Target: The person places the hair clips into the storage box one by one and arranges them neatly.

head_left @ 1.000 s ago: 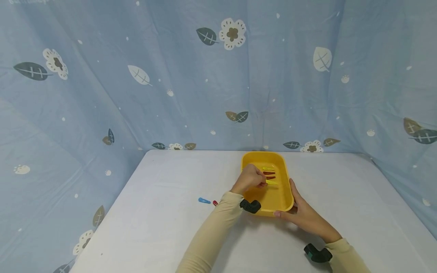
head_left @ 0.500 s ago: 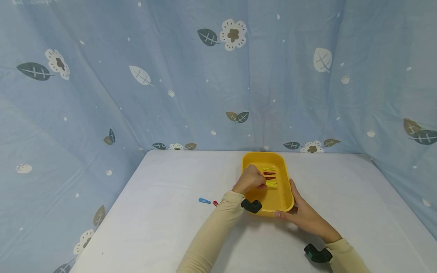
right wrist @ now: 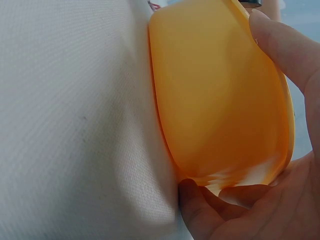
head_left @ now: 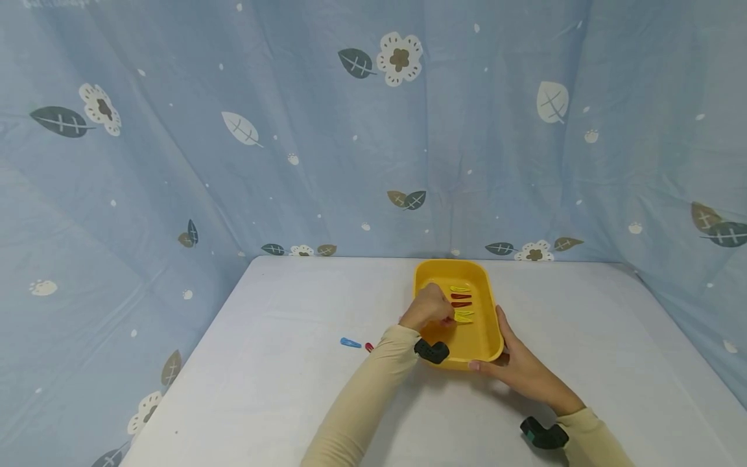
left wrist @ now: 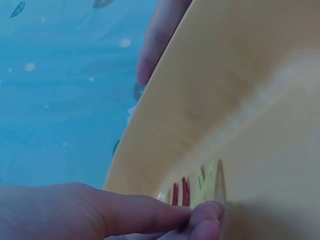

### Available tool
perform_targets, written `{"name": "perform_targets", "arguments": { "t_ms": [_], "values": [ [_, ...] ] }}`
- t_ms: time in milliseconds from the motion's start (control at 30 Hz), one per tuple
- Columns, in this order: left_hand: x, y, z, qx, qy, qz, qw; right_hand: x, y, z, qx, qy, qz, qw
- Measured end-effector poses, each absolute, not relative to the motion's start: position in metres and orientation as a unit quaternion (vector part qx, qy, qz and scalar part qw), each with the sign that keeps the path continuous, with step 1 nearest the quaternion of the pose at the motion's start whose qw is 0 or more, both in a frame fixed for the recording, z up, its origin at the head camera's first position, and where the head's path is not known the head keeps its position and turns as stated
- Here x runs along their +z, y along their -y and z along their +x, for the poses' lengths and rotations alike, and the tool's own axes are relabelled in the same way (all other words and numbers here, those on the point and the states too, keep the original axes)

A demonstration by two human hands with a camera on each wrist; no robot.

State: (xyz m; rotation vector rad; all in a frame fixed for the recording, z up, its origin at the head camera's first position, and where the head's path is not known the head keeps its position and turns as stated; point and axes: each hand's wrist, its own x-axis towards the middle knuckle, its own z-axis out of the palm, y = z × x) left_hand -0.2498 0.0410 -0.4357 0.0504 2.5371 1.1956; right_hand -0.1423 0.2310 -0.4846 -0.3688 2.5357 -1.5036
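My left hand (head_left: 430,306) reaches into a yellow plastic tray (head_left: 475,344), its thumb and fingertips pinching the end of a yellow hair clip (left wrist: 212,175). Right beside that clip lies another yellow hair clip (left wrist: 201,176); the two nearly touch. Farther back in the same row are two red hair clips (head_left: 461,296) and one more yellow hair clip (head_left: 460,289). At the tray's near right corner my right hand (head_left: 528,370) grips the wall, thumb at the rim and fingers bent against the side, as the right wrist view shows.
A blue hair clip (head_left: 351,342) lies on the white table (head_left: 280,389) left of the tray. Close to it, a red hair clip (head_left: 369,347) is partly hidden by the left sleeve. Behind the table hangs a blue patterned curtain (head_left: 327,130).
The left hand stays inside the tray and shifts only slightly; the pinched yellow clip now sits nearer the other yellow clip. The right hand keeps its grip on the tray.
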Motion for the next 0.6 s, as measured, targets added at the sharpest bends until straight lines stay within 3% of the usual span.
{"name": "perform_targets", "arguments": {
  "t_ms": [600],
  "values": [
    [-0.4402, -0.0460, -0.2555, 0.382, -0.907, 0.012, 0.177, -0.4838, -0.2318, -0.1427, -0.496, -0.856, -0.116, 0.088]
  ]
}}
